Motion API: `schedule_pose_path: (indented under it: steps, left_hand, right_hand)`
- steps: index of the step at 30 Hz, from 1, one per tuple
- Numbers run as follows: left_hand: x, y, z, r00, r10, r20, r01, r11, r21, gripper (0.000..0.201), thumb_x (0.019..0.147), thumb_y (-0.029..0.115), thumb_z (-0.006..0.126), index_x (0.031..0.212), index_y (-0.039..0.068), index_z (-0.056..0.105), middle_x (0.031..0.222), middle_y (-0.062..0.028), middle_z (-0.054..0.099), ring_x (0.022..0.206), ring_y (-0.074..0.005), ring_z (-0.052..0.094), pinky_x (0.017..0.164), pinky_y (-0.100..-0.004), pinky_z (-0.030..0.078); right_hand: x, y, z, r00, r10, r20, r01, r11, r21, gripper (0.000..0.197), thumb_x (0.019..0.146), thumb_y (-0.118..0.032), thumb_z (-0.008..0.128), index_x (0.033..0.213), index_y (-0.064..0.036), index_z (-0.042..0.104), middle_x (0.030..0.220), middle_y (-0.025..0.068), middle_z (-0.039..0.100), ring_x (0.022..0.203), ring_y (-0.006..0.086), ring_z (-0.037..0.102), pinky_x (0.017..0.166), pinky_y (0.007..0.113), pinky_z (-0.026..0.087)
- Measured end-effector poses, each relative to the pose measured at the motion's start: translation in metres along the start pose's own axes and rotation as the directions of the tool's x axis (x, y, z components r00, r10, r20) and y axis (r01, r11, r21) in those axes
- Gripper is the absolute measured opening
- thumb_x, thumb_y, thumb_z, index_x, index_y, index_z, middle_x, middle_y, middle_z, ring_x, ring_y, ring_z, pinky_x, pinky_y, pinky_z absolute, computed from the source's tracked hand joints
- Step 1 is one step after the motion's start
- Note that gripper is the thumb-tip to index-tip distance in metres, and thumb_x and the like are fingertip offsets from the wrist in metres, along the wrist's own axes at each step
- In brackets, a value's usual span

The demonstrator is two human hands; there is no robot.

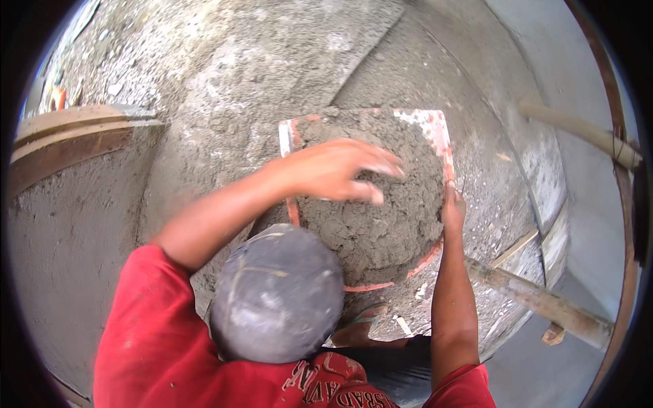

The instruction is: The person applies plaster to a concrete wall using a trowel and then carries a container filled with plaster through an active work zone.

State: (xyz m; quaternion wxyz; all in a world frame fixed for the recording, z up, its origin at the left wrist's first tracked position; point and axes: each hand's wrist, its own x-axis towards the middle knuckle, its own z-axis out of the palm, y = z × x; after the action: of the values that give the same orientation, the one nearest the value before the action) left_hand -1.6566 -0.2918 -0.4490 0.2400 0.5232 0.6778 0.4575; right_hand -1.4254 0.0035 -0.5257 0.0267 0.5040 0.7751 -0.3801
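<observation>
Grey wet mortar (381,217) fills an orange-rimmed pan (441,146) at the centre of the frame, just toward 1 o'clock from the grey cap (275,296) of a co-worker in a red shirt (146,333) who stands below you. The pan sits against a rough, mortar-spattered slope (224,88) that runs off toward 11 o'clock.

The co-worker's spread hand (337,170) lies across the top of the heap, fingers extended and loose, blurred at the tips and closed on nothing. At 3 o'clock of the pan, the co-worker's other hand (452,211) is clamped on the orange rim, its forearm rising straight from 6 o'clock.

Your own hands do not show in the frame, so their grip cannot be told.

A sandalled foot (360,330) rests just under the pan's lower rim, at 5 o'clock from the cap. Toward 4 o'clock a rough wooden pole (537,299) slants across the spattered ground, and a second, paler pole (578,129) crosses the plastered wall at 2 o'clock. Stacked wooden planks (68,136) lie at 9 o'clock, well apart from the pan.
</observation>
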Motion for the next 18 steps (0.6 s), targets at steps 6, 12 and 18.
schedule_pose_path:
  steps: [6, 12, 18]
  left_hand:
    - [-0.147, -0.008, 0.022, 0.294, -0.933, 0.205, 0.796, 0.121, -0.593, 0.039, 0.099, 0.041, 0.060, 0.093, 0.003, 0.067, 0.086, -0.0095, 0.068, 0.074, -0.0195, 0.063, 0.069, -0.0356, 0.050]
    - [-0.143, -0.031, 0.037, 0.227, -0.836, 0.499, 0.826, -0.106, -0.553, 0.072, 0.093, 0.070, 0.050, 0.096, 0.001, 0.068, 0.087, -0.0114, 0.066, 0.082, -0.0228, 0.064, 0.074, -0.0357, 0.050]
    - [-0.146, -0.022, 0.070, 0.496, -0.837, 0.232, 0.829, 0.377, -0.412, 0.081, 0.103, 0.054, 0.043, 0.153, -0.004, 0.018, 0.147, -0.0268, 0.040, 0.136, -0.0350, 0.040, 0.111, -0.0384, 0.033]
  right_hand:
    - [0.012, -0.002, -0.003, 0.986, 0.143, 0.090, -0.152, 0.983, 0.106, 0.062, 0.094, -0.065, 0.053, 0.066, -0.0098, 0.053, 0.059, -0.0033, 0.043, 0.049, 0.0107, 0.036, 0.046, 0.031, 0.029]
    - [-0.026, -0.014, -0.010, 0.991, -0.084, 0.106, 0.070, 0.990, 0.126, 0.053, 0.098, -0.055, 0.057, 0.067, -0.0135, 0.045, 0.061, -0.0068, 0.037, 0.053, 0.0062, 0.032, 0.048, 0.027, 0.025]
    - [-0.061, -0.008, -0.019, 0.983, -0.179, 0.038, 0.175, 0.980, 0.090, 0.052, 0.100, -0.051, 0.055, 0.066, -0.0131, 0.044, 0.062, -0.0069, 0.037, 0.056, 0.0055, 0.031, 0.050, 0.026, 0.023]
